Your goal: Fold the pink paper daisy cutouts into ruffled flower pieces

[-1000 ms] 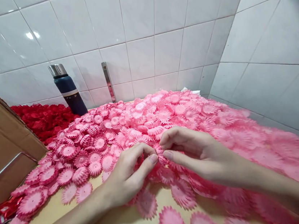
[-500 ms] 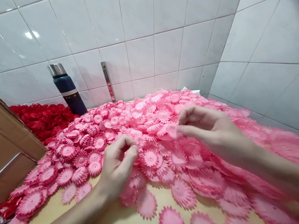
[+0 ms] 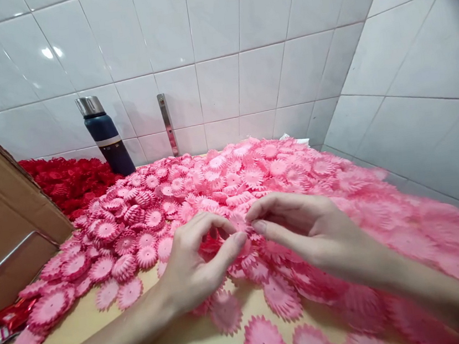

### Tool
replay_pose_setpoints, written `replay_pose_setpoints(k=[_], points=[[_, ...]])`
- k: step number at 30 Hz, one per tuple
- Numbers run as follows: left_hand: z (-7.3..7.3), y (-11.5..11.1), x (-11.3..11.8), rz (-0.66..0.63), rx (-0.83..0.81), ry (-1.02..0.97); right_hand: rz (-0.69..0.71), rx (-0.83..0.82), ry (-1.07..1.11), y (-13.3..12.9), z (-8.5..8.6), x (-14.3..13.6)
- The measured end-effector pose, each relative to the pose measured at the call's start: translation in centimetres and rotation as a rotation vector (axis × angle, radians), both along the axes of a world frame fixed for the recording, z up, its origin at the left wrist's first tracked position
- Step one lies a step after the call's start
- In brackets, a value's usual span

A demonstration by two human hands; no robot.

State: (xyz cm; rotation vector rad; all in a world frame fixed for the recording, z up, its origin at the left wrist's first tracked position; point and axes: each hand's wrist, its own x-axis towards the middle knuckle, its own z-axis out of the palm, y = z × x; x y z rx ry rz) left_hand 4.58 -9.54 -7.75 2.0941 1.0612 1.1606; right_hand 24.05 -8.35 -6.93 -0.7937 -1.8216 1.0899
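Note:
Over the front of a big heap of pink scalloped fabric flower discs, my two hands have come close together. My left hand has thumb and forefinger brought together at the edge of a thin pink flower disc. The right fingertips of my right hand pinch the same disc from the other side. Its outline blends into the pink pile behind, and my fingers cover part of it. Below my hands, single discs lie flat on the table, one with a dark centre hole.
A dark blue bottle with a steel cap stands behind the heap, beside a red pile. At the left is a cardboard box; red shiny wrappers lie below it. White tiled walls enclose the back and right.
My right hand has moved left and down, bringing the pink disc to my left hand. My left hand has shifted slightly right. The view has turned a little.

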Motion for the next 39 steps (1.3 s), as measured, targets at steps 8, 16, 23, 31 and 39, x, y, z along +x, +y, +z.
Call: replay_pose_setpoints(k=[8, 16, 23, 31, 39], points=[[-0.4, 0.6, 0.1, -0.058, -0.063, 0.076, 0.066, 0.042, -0.017, 0.1, -0.3, 0.0], [-0.3, 0.4, -0.3, -0.11, -0.059, 0.1, 0.049, 0.044, -0.038, 0.1, -0.3, 0.1], [-0.9, 1.0, -1.1, 0.084, -0.005, -0.089, -0.175, 0.019, 0.002, 1.3, -0.3, 1.5], [-0.7, 1.3, -1.2, 0.195, 0.089, -0.091, -0.192, -0.026, 0.048, 1.7, -0.2, 1.4], [-0.7, 0.5, 0.0, -0.03, -0.006, 0.104, 0.048, -0.024, 0.022, 0.2, -0.8, -0.1]])
